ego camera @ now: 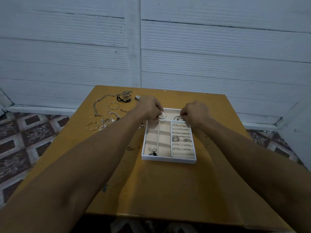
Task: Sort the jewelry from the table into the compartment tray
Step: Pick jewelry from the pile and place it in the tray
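Note:
A white compartment tray (168, 160) with beige lining sits on the yellow table (151, 185). My left hand (149, 107) pinches a thin metal bangle (162, 117) over the tray's far long compartment. My right hand (196, 113) pinches another set of thin bangles (178, 117) in the same compartment. Several rings (180, 139) stand in the tray's right ring rows. Pearl earrings (152, 151) lie in the near left cell. Loose jewelry lies on the table's left: a silver chain (99, 103), two gold hoops (92, 126), a chunky bracelet (114, 114).
A black hair tie (123, 99) and a small ring (137, 97) lie at the table's far left. A small clasp piece (130, 148) sits left of the tray. A white panelled wall rises behind the table; patterned floor tiles (25, 140) lie to either side.

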